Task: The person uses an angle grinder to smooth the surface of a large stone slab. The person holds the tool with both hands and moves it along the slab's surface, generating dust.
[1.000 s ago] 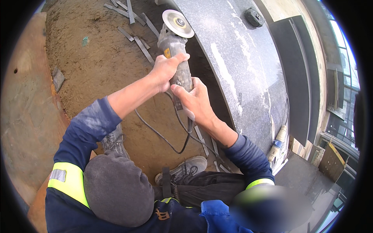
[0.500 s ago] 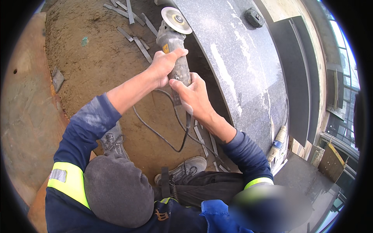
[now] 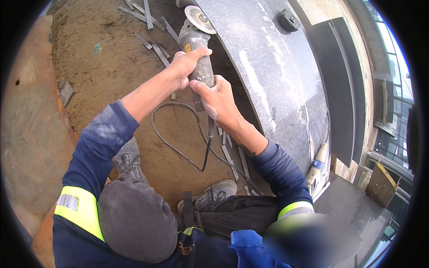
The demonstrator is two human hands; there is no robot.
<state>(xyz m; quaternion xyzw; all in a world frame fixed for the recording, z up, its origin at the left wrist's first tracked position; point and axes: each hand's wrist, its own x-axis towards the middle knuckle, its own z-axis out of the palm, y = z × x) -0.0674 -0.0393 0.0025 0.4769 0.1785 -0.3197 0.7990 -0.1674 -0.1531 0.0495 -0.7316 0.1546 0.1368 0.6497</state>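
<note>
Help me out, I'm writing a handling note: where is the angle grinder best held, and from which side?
Probably best by the long, narrow body of the angle grinder, coming from its cable end: the disc sits at the opposite end, near the grey slab. The left grip and right grip both hold that body.

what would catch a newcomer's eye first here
Probably the angle grinder near the upper centre, held by both the left hand and the right hand, its round disc close to the slab's edge in this view. Next comes the big speckled grey slab on the right, marked with white streaks, and then the bright yellow band on the left sleeve, lower left.
</note>
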